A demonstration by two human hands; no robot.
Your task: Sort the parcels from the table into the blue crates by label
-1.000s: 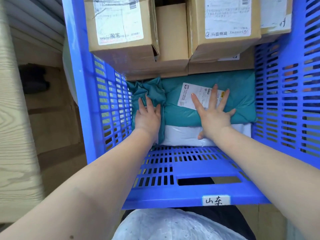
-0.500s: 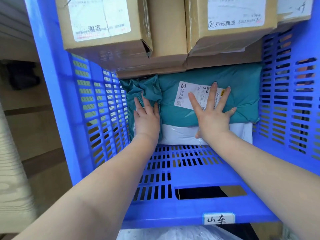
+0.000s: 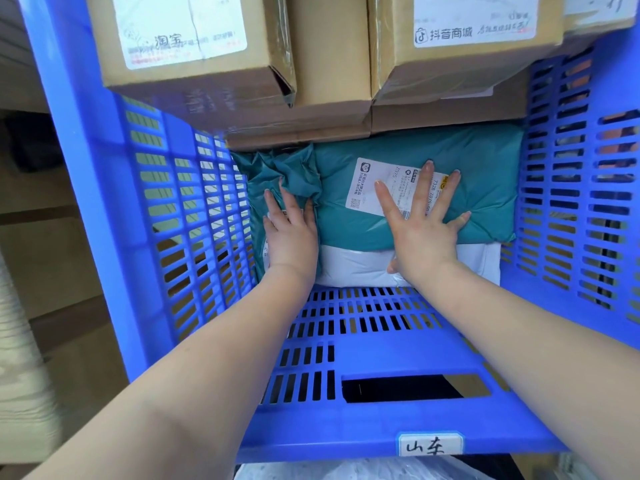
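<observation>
Pressing flat, fingers straight: left hand point(image 3: 292, 237) at nine o'clock, right hand point(image 3: 420, 233) at three, both on the teal parcel point(image 3: 485, 174). Lying inside the blue crate point(image 3: 381, 355), cardboard boxes point(image 3: 332, 64) at twelve o'clock.

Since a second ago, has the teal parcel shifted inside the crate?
No. The teal parcel lies against the cardboard boxes as before, both hands flat on it; only the camera came closer.
</observation>
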